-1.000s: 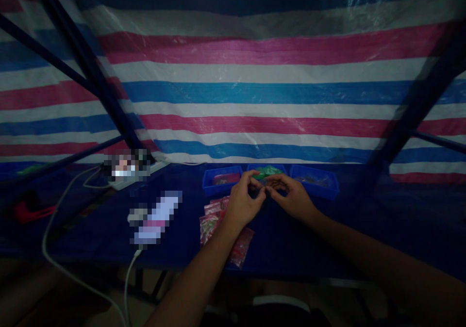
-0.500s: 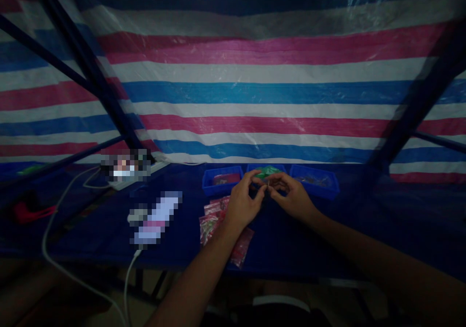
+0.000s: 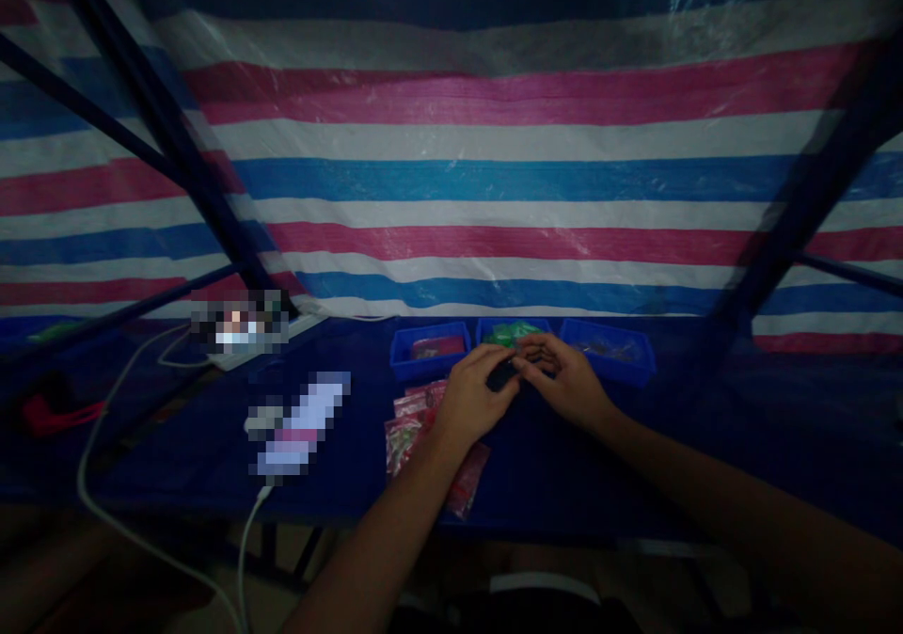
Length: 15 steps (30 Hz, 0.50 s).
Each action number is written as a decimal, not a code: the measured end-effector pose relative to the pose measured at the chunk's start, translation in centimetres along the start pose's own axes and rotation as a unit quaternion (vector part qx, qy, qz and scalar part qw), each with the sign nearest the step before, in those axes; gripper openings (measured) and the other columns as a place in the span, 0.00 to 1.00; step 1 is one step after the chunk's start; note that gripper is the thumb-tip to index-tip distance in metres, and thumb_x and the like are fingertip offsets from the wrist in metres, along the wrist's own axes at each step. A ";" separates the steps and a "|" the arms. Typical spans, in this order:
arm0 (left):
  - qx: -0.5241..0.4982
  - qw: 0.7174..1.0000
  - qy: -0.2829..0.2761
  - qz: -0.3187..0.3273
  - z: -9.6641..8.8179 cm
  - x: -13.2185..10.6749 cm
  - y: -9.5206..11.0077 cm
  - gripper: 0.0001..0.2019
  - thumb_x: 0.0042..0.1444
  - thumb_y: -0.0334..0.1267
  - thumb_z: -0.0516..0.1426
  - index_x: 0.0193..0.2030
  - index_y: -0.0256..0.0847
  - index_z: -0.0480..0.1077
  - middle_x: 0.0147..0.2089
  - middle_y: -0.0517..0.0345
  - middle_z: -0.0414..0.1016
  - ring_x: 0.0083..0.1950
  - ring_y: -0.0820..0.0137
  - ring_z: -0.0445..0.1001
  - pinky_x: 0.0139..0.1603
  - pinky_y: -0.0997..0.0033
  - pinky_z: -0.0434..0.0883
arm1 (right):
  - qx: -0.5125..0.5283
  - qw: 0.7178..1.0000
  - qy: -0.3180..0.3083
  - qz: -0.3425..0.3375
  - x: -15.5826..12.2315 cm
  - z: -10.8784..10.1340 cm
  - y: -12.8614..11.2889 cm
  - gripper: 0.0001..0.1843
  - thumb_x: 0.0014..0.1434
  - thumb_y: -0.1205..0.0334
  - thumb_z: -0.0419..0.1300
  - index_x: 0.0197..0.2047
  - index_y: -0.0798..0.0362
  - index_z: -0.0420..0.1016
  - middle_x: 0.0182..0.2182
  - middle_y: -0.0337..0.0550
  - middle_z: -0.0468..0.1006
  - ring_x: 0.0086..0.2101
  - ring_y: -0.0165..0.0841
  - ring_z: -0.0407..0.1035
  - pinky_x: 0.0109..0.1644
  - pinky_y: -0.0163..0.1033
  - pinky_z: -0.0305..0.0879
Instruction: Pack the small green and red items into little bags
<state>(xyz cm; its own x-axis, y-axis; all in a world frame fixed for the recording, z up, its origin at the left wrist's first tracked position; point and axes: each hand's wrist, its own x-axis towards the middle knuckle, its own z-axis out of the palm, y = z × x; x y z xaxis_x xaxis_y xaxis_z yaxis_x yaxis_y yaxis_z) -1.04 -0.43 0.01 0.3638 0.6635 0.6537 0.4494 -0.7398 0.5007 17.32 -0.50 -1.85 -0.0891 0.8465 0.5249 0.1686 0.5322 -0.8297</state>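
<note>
My left hand [image 3: 478,396] and my right hand [image 3: 566,386] meet at the fingertips above the table, just in front of the middle blue tray [image 3: 483,327]. The fingers of both are curled and pinched together; whatever is between them is too small and dark to name. Green plastic packets [image 3: 514,332] lie in the middle tray behind the fingertips. Beside and partly under my left forearm lies a pile of pink-and-clear plastic bags [image 3: 404,438], with another pink bag [image 3: 467,483] on the forearm's right side.
A left blue tray [image 3: 416,368] holds a pinkish packet; a right blue tray [image 3: 627,369] holds clear bags. Leftward lie a blurred-out phone [image 3: 305,424] on a white cable [image 3: 242,540] and a white power strip [image 3: 229,359]. Dark metal posts [image 3: 212,215] frame the striped sheet [image 3: 494,178].
My left fingers have closed downward and inward, narrowing the gap to the thumb. My right fingertips have come against the left ones. The small thing glimpsed between them is now hidden.
</note>
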 end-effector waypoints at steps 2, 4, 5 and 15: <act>0.007 1.000 0.006 -0.013 -0.2 0.1 0.1 0.11 0.62 0.32 0.62 0.51 0.42 0.77 0.50 0.52 0.81 0.50 0.64 0.79 0.55 0.62 0.76 | 0.001 1.000 -0.011 -0.001 -0.2 0.0 -0.3 0.17 0.65 0.52 0.64 0.54 0.48 0.75 0.46 0.47 0.82 0.45 0.39 0.79 0.51 0.46 0.78; 0.007 1.000 0.012 -0.020 -0.5 0.3 0.2 0.08 0.64 0.33 0.60 0.48 0.42 0.78 0.48 0.53 0.82 0.48 0.65 0.80 0.53 0.63 0.75 | -0.002 1.000 -0.010 0.001 -0.2 0.0 -0.5 0.17 0.66 0.51 0.63 0.55 0.48 0.75 0.46 0.47 0.82 0.44 0.39 0.80 0.51 0.47 0.78; 0.006 1.000 0.014 -0.021 -0.6 0.3 0.2 0.08 0.66 0.33 0.59 0.48 0.42 0.78 0.47 0.53 0.82 0.48 0.65 0.80 0.53 0.63 0.75 | -0.012 1.000 -0.002 0.002 -0.2 -0.1 -0.5 0.17 0.67 0.51 0.62 0.55 0.48 0.75 0.46 0.47 0.82 0.43 0.39 0.80 0.50 0.46 0.79; -0.067 0.995 0.014 -0.079 -0.6 0.1 0.3 0.15 0.65 0.36 0.60 0.58 0.46 0.74 0.48 0.56 0.84 0.47 0.65 0.83 0.51 0.63 0.78 | -0.026 0.999 0.020 -0.042 0.4 -0.2 -0.4 0.20 0.62 0.56 0.67 0.57 0.46 0.76 0.54 0.48 0.78 0.51 0.40 0.76 0.51 0.45 0.78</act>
<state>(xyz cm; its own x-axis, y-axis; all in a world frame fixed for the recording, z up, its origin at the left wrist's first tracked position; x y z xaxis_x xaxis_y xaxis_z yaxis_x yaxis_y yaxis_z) -1.37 -0.62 0.62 0.2726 0.7710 0.5755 0.3862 -0.6356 0.6685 17.45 -0.39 -1.29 -0.0669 0.7970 0.6003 0.2123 0.5992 -0.7719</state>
